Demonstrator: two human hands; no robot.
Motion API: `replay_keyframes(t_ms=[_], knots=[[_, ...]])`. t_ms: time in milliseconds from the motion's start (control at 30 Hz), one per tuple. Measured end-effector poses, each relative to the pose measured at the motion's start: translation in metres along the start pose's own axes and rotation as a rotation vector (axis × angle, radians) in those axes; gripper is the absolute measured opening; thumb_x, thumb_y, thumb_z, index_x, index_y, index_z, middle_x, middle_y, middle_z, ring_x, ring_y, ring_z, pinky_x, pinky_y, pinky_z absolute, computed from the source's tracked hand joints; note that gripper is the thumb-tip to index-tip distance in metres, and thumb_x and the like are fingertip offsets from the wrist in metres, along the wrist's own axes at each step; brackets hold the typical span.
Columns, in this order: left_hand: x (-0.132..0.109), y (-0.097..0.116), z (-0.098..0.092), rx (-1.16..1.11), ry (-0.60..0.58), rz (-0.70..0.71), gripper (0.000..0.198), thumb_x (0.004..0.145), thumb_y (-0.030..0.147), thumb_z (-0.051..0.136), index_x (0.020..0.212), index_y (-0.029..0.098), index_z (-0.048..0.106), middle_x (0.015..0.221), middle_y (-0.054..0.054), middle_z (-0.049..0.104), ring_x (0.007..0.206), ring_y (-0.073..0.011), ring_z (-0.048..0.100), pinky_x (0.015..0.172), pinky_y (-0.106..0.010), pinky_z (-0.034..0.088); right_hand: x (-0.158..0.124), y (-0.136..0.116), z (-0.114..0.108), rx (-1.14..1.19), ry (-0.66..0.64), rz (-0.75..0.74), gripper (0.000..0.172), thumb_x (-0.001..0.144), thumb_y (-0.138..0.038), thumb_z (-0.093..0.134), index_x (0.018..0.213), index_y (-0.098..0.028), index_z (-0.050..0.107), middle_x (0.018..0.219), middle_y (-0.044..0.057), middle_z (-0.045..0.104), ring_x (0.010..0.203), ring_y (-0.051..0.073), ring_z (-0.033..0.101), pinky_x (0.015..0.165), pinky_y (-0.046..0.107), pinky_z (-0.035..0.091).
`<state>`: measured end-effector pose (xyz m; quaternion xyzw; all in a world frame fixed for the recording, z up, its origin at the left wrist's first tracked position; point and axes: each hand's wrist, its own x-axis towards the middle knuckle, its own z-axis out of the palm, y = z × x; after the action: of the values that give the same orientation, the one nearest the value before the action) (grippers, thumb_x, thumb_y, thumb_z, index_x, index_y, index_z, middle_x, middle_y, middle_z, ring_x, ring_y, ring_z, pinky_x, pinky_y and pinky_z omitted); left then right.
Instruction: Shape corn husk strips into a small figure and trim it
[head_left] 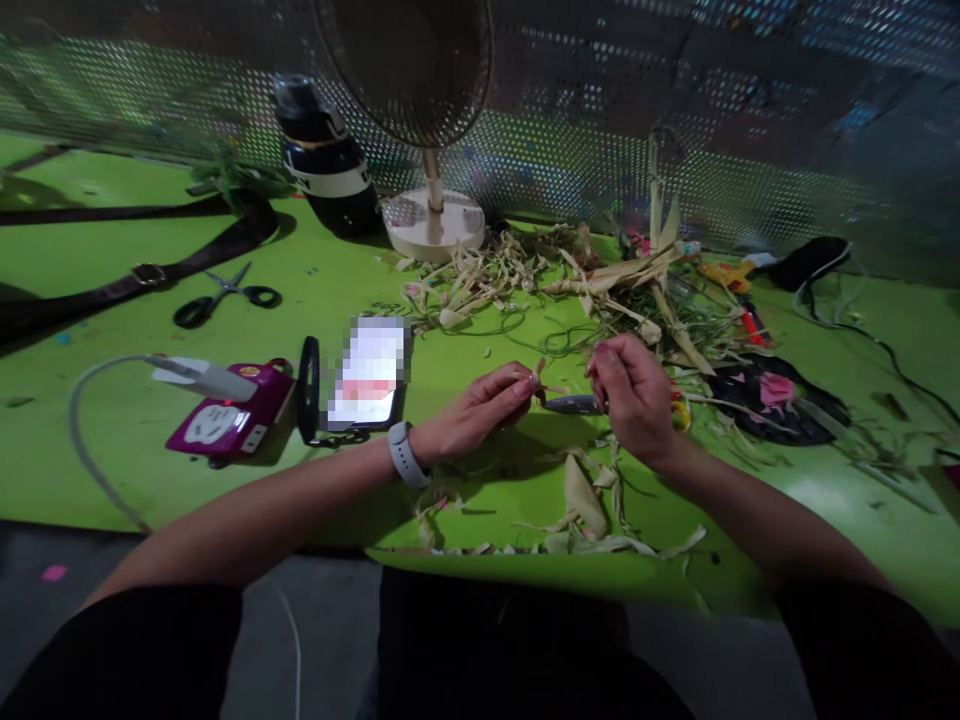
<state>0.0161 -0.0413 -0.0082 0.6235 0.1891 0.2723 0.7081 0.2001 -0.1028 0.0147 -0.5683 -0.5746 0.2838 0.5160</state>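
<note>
While the left hand (491,405) pinches a small husk piece (540,372) over the bench (487,515), right of the phone (371,372), the right hand (634,395) curls beside a dark blade (574,404), its grip's contents unclear; husk scraps (480,285) clutter the far side near a fan (433,232).

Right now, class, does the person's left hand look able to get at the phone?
Probably yes: the phone lies close to the left hand, and I see nothing blocking the way, though that hand is pinching a small dry strip.
</note>
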Motion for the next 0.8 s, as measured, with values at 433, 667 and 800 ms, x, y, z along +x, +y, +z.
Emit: replay_keyframes(t_ms=[433, 667, 800], knots=[[-0.001, -0.001, -0.001, 0.106, 0.067, 0.112, 0.029, 0.087, 0.047, 0.057, 0.089, 0.018, 0.057, 0.075, 0.001, 0.05, 0.069, -0.0108, 0.045, 0.065, -0.023, 0.038, -0.016, -0.007, 0.017, 0.416, -0.405, 0.371, 0.033, 0.085, -0.05, 0.058, 0.077, -0.019, 0.053, 0.048, -0.009, 0.045, 0.034, 0.004, 0.034, 0.033, 0.016, 0.027], [-0.001, -0.002, 0.001, -0.102, 0.079, 0.027, 0.032, 0.084, 0.048, 0.061, 0.081, 0.017, 0.056, 0.067, 0.005, 0.04, 0.057, -0.0068, 0.032, 0.054, -0.02, 0.03, -0.017, -0.003, 0.016, 0.396, -0.423, 0.374, 0.032, 0.085, -0.048, 0.057, 0.073, -0.02, 0.051, 0.042, -0.011, 0.037, 0.032, 0.004, 0.031, 0.032, 0.015, 0.026], [0.003, -0.002, -0.009, -0.154, -0.021, -0.06, 0.036, 0.081, 0.051, 0.063, 0.078, 0.015, 0.057, 0.065, 0.005, 0.041, 0.053, -0.0053, 0.03, 0.05, -0.019, 0.027, -0.003, -0.011, -0.001, 0.321, -0.626, 0.42, 0.036, 0.084, -0.053, 0.057, 0.074, -0.019, 0.055, 0.043, -0.009, 0.045, 0.031, 0.006, 0.037, 0.032, 0.017, 0.031]])
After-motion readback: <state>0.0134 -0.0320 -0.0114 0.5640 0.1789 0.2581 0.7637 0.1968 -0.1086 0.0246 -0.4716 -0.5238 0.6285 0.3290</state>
